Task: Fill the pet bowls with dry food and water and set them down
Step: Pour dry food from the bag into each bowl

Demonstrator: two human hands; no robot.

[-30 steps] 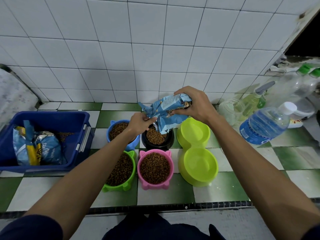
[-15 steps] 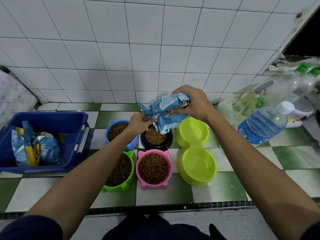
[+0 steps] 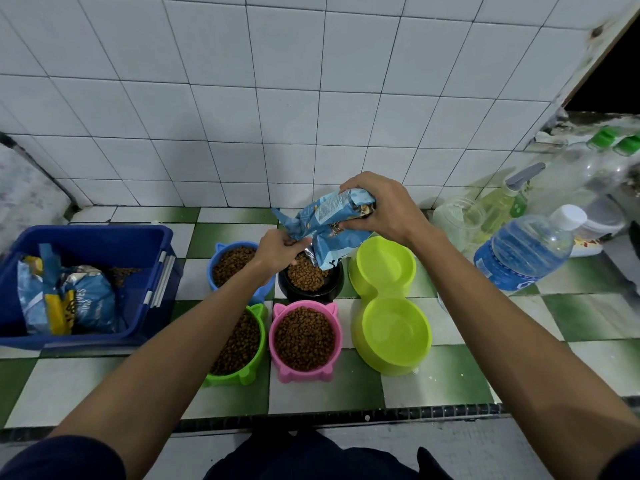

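Note:
A crumpled light-blue food bag [image 3: 329, 223] is tilted mouth-down over the black bowl [image 3: 311, 289], which holds brown kibble. My right hand [image 3: 377, 207] grips the bag's upper end. My left hand [image 3: 277, 249] pinches the bag's lower corner beside its mouth. The blue bowl [image 3: 221, 251], the green cat-eared bowl [image 3: 254, 368] and the pink cat-eared bowl [image 3: 304, 370] are full of kibble. A lime double bowl [image 3: 388, 303] stands to the right and holds no kibble. A water bottle [image 3: 526, 251] with a white cap lies tilted at the right.
A dark blue bin [image 3: 104, 244] at the left holds another food bag [image 3: 65, 303] and loose kibble. A clear jar [image 3: 457, 220], a spray bottle [image 3: 502, 202] and clear bottles with green caps [image 3: 606, 140] crowd the right. The tiled ledge ends at a dark front edge [image 3: 311, 419].
Both hands and the bag have stayed over the black bowl with barely any shift. The bowls have not moved.

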